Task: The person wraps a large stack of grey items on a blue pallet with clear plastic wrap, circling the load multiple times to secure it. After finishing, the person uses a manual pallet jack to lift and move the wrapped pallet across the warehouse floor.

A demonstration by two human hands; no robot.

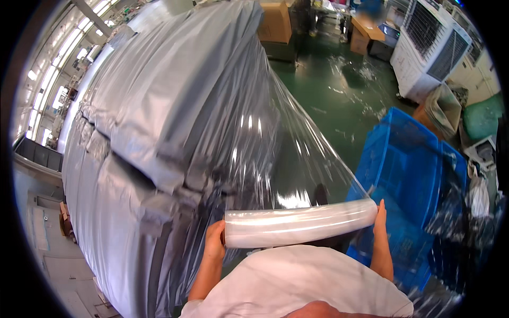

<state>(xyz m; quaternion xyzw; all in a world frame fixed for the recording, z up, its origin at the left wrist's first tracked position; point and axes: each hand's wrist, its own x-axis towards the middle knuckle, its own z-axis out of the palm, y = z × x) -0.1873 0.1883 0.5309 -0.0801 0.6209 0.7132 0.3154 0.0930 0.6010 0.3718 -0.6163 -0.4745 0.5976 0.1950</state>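
Across the front of my body lies a thick roll of clear stretch film [299,223], held level between both hands. My left hand [214,241] grips its left end, and my right hand [379,214] holds the right end; the fingertips are partly hidden at both ends. From the roll a taut sheet of clear film [302,143] runs up and away to the far side of a large stack covered in silvery-grey sheeting [154,106]. The stack stands to my left, its cover creased and folded, with a dark gap [130,169] between its upper and lower parts.
Close on my right stand blue plastic bins [403,159]. Farther right are a white air cooler [427,47] and a green rounded object [482,116]. Cardboard boxes [274,22] sit at the back. Scraps of film lie on the green floor [318,79].
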